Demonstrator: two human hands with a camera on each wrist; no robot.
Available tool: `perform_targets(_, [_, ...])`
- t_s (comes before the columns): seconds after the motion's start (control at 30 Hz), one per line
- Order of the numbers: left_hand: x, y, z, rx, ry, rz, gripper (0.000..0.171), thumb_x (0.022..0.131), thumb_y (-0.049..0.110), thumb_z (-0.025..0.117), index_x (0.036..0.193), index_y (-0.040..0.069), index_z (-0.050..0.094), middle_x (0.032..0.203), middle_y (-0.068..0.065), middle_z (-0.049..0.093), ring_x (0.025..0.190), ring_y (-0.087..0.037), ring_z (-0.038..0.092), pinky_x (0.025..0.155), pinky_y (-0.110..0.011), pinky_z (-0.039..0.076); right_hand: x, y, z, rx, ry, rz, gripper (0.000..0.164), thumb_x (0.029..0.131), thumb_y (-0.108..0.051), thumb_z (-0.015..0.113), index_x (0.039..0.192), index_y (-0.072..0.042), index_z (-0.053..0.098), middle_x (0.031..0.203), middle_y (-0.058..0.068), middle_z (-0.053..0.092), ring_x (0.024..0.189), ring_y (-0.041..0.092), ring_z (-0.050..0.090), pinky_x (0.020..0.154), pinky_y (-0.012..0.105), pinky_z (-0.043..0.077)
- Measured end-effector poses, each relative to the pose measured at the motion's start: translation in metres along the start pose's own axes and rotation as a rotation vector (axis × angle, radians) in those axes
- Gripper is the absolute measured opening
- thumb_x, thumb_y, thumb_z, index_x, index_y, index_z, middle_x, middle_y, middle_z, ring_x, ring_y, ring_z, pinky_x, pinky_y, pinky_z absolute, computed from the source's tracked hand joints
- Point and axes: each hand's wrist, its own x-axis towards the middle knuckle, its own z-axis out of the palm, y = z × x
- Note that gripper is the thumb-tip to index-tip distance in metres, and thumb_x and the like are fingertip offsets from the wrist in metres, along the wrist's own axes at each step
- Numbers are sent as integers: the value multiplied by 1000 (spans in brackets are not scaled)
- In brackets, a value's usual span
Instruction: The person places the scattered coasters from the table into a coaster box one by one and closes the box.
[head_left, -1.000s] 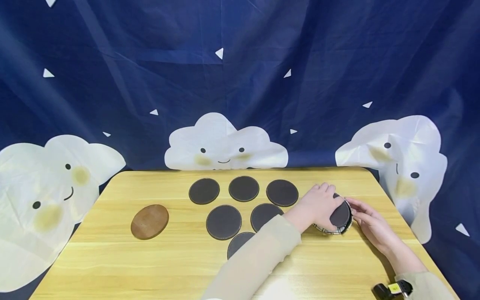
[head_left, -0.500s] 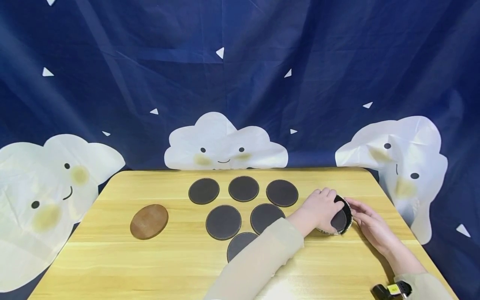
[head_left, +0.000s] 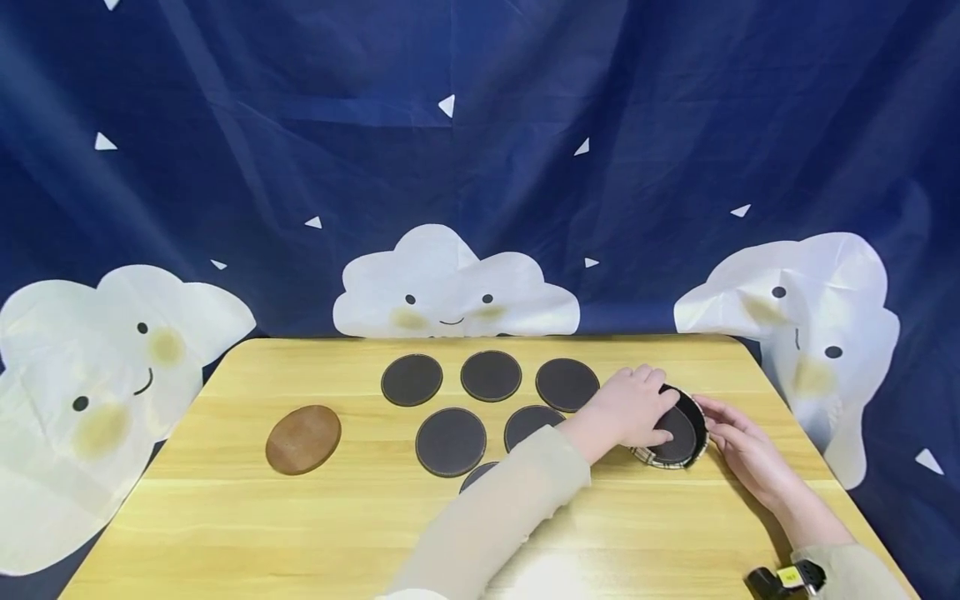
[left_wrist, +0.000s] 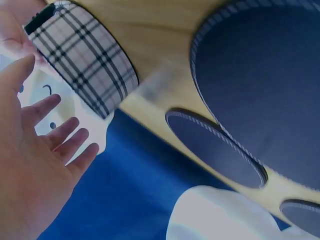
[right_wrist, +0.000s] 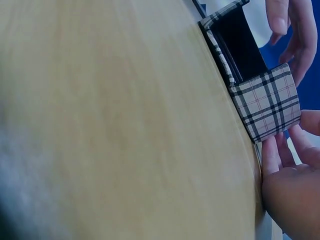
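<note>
A round plaid coaster holder with a notch in its wall stands at the table's right side. Inside it lies a dark coaster. My left hand is over the holder's left side, fingers spread and holding nothing; in the left wrist view the fingers stand apart from the plaid wall. My right hand steadies the holder from the right, thumb and fingers against its outer wall. Several dark round coasters lie flat on the table, one partly under my left sleeve.
A brown round coaster lies apart at the left of the wooden table. Behind the table hangs a blue curtain with cloud prints. A small black device sits at my right wrist.
My left hand has lowered the dark coaster into the holder and let it go, then drawn back a little up and left. My right hand has stayed at the holder.
</note>
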Motion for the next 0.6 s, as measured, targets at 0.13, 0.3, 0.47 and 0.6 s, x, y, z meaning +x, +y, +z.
perform_targets(0.13, [-6, -13, -3, 4, -2, -2, 62, 104, 69, 47, 156, 37, 44, 153, 9, 45, 144, -10, 42, 116, -28, 40, 0, 0, -1, -1, 16, -6, 56, 109, 10, 28, 142, -19, 64, 136, -13, 68, 121, -2, 62, 100, 10, 39])
perform_targets(0.3, [-13, -30, -1, -10, 11, -27, 58, 105, 65, 49, 155, 37, 46, 159, 7, 43, 149, -12, 40, 120, -30, 37, 0, 0, 0, 10, 7, -11, 56, 109, 10, 28, 142, -17, 63, 137, -12, 68, 121, -1, 62, 101, 11, 40])
perform_targets(0.47, [-21, -51, 5, -46, 36, -60, 56, 104, 63, 54, 153, 35, 49, 158, 6, 45, 147, -14, 42, 120, -32, 38, 1, 0, 1, 31, -9, -27, 55, 109, 11, 28, 142, -16, 63, 138, -11, 68, 120, 0, 64, 102, 11, 42])
perform_targets(0.6, [-31, -69, 11, -46, 54, -81, 56, 101, 61, 59, 149, 32, 53, 149, 2, 50, 138, -17, 46, 115, -34, 40, 2, 0, 2, 33, -23, -25, 55, 109, 11, 27, 142, -16, 62, 137, -11, 68, 120, 0, 64, 102, 12, 44])
